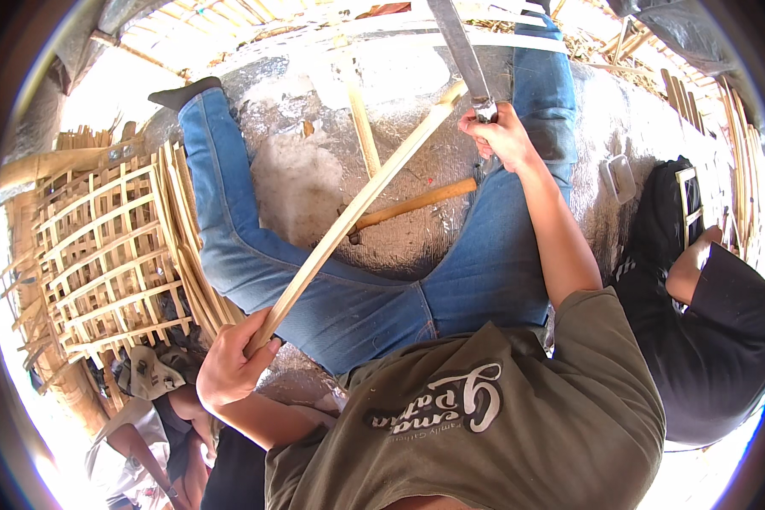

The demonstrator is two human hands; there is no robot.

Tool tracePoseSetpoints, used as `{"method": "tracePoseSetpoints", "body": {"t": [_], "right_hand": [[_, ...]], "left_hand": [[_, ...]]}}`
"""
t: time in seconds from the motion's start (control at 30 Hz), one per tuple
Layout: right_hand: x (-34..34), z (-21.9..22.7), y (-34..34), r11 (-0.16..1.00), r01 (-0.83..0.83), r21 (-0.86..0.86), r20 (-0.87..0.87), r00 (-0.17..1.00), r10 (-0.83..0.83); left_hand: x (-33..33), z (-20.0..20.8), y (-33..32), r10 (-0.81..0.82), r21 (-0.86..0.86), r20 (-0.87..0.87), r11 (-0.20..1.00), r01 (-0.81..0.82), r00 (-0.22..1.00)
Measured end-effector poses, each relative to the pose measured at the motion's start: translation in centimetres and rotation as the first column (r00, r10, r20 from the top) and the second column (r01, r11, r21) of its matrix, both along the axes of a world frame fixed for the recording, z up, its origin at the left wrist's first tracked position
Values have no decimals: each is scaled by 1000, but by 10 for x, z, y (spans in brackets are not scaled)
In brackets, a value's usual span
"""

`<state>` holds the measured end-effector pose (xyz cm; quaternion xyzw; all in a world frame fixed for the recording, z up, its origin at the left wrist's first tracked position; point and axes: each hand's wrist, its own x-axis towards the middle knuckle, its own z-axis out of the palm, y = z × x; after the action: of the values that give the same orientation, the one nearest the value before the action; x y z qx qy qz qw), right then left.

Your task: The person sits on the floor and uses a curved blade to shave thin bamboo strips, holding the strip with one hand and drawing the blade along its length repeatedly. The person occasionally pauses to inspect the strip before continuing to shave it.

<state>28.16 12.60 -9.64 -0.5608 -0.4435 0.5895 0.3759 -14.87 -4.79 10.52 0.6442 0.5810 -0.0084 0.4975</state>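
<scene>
My left hand (234,357) is closed round the near end of a long, pale bamboo strip (357,210). The strip slants up and away to the right across my lap, its far end close to the blade. In my right hand (506,138) is a machete (463,53), gripped by a handle that my fingers mostly hide. Its metal blade points away from me, toward the top edge, and its tip is cut off by the frame. Whether blade and strip touch, I cannot tell. Between my legs lie a brown wooden stick (421,204) and another pale strip (363,127).
A woven bamboo lattice (110,251) stands at the left beside several slats (187,229). A person in black (697,348) sits close on my right; another person (149,450) is at the lower left. A clear plastic container (620,178) lies beyond my right leg.
</scene>
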Motion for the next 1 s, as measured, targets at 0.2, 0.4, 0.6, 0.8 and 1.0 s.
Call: {"method": "tracePoseSetpoints", "body": {"t": [0.2,0.4,0.6,0.8,1.0], "right_hand": [[1,2,-2,999,-30,22,32,999,29],[-2,4,-3,999,-35,-3,22,999,35],[0,0,-1,999,-36,5,32,999,36],[0,0,1,1000,-13,-20,15,1000,13],[-7,4,0,1000,20,-5,84,996,-19]], "left_hand": [[-9,-5,0,28,2,50,1000,-28,998],[-18,-5,-3,208,-15,178,978,-208,962],[-23,-15,-7,433,-12,386,886,-464,815],[-16,-28,-2,591,61,342,762,-645,730],[14,-65,8,590,370,183,700,-611,786]]}}
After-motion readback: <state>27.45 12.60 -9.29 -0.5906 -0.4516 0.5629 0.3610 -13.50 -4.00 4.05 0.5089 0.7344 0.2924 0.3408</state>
